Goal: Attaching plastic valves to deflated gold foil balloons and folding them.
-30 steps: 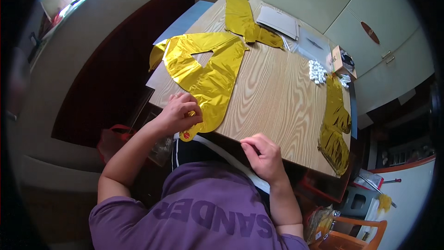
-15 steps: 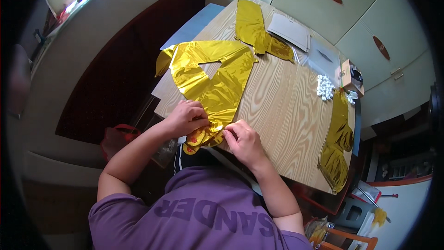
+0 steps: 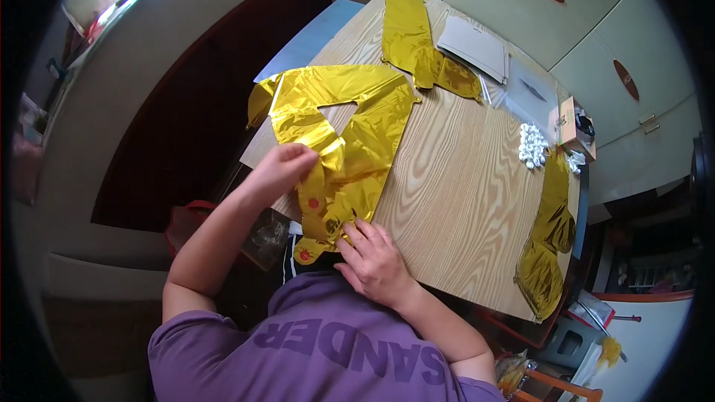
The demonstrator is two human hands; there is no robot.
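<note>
A flat, uninflated gold foil balloon (image 3: 376, 138) with a cut-out hole lies across the near left part of the table, its lower end reaching over the edge by my lap. My left hand (image 3: 281, 173) pinches a strip of its foil at the left side and holds it raised. Small red round marks show on the foil below that hand. Over the balloon's lower end my right hand (image 3: 372, 264) rests with fingers stretched and slightly apart, fingertips touching the crumpled foil. A narrow tab of the balloon sticks out between the hands and my shirt.
On the wooden table (image 3: 454, 179) lie another gold foil balloon (image 3: 408, 30) at the back and a third (image 3: 547, 238) along the right edge. White sheets (image 3: 473, 48), a pile of small white pieces (image 3: 532, 147) and a cardboard box (image 3: 572, 125) sit at the back right.
My left hand has moved up and away from the lower end, lifting a strip of foil. My right hand has come down and left, its fingers now spread on the foil.
</note>
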